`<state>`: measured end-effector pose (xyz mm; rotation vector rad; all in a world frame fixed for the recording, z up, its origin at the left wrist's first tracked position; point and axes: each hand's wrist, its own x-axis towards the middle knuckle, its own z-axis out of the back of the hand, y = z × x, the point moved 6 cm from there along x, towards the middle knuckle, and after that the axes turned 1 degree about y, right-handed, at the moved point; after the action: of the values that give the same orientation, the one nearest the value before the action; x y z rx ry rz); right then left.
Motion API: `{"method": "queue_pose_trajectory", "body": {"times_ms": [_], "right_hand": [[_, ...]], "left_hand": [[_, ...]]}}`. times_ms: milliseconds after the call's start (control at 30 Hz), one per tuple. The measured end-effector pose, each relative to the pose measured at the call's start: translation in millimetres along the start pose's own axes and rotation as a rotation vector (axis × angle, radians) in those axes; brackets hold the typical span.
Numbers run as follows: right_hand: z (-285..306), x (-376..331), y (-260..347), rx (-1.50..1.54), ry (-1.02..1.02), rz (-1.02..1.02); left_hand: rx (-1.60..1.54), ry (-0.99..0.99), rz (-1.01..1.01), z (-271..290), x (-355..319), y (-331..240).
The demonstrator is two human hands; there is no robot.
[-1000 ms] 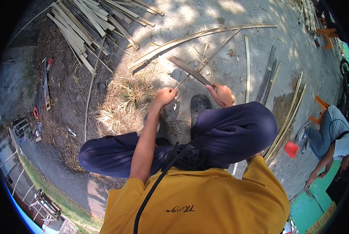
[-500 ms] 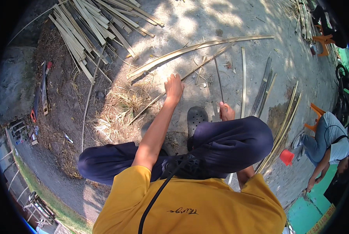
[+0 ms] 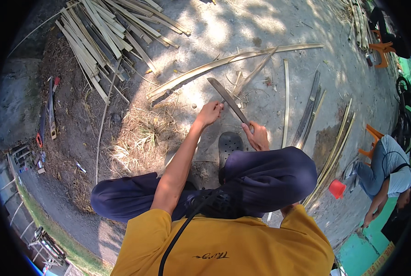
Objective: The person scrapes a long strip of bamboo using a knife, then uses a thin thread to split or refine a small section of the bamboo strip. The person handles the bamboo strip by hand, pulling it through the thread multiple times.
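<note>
My left hand [image 3: 208, 114] is closed on a bamboo strip [image 3: 257, 71], which slants away to the upper right over the ground. In my right hand [image 3: 258, 136] is a long dark-bladed machete [image 3: 233, 105], gripped by its handle near my right knee. Its blade points to the upper left and crosses over the strip just beyond my left fingers; whether it touches the strip I cannot tell. Beyond both hands lies a long curved bamboo strip [image 3: 201, 66]. To the right of the machete, a pale straight strip [image 3: 286, 101] rests on the ground.
A heap of split bamboo [image 3: 106, 41] lies at far left. Dark strips [image 3: 308, 112] and long pale strips [image 3: 338, 142] lie to the right. A red bucket [image 3: 337, 189], an orange chair [image 3: 372, 141] and a bending person [image 3: 391, 172] are farther right. A saw [image 3: 52, 112] lies left.
The machete has swung from pointing away to slanting left across the strip. My right hand has moved forward and left, while my left hand has drawn back toward me.
</note>
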<state>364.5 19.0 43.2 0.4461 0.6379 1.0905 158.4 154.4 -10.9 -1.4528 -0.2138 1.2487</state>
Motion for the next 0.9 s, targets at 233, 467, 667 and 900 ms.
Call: {"method": "queue_pose_trajectory", "body": {"times_ms": [233,467,667,900], "right_hand": [[-17,24,25,-0.139,0.151,0.055],[-23,47,7,-0.334,0.069,0.162],[-27,39,25,-0.251,0.121,0.119],[-6,61,20,-0.226,0.091,0.081]], "left_hand": [[-0.048,-0.01,-0.018,-4,-8,16],[-0.063,-0.092,-0.056,-13,-29,25],[-0.009,-0.11,-0.002,-8,-36,30],[0.003,-0.065,-0.02,-6,-43,15]]}}
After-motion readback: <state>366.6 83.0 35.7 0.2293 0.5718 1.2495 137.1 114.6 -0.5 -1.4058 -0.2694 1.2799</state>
